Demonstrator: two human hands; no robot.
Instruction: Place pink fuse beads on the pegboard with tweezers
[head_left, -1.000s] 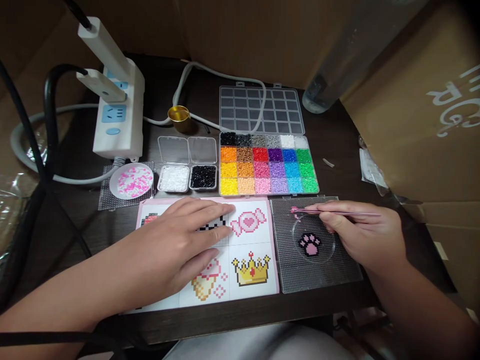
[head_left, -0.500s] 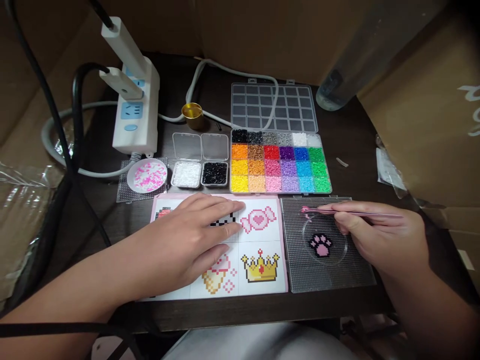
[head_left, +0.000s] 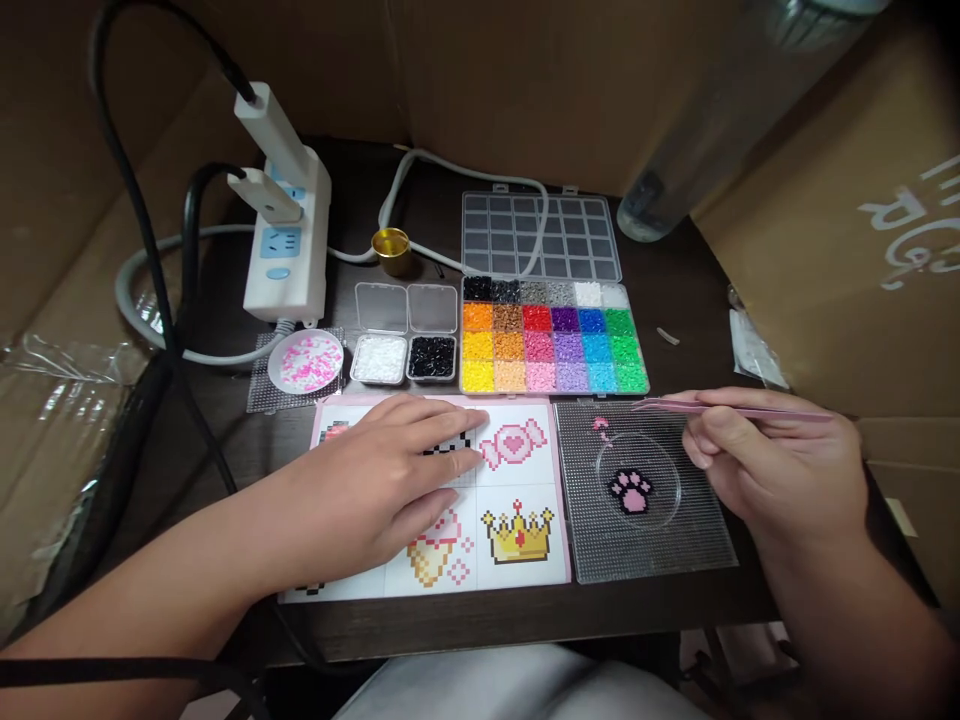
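Note:
My left hand lies flat, fingers stretched out, on a pattern sheet printed with a candy, a crown and an ice cream. My right hand pinches pink tweezers that point left, their tip just above the far right part of a clear pegboard. On the pegboard sit a few pink beads and a black and pink paw under a clear round dish. A sorted tray of coloured beads stands open behind the sheet.
Two small boxes of white and black beads, a dish of pink and white beads on a second pegboard, a gold cap, a power strip with plugs and cables, and a clear bottle. Cardboard walls surround the table.
The tweezers' tip has drawn back to the right from the pink beads, which stay on the pegboard. My left hand has kept its place. The camera has shifted slightly.

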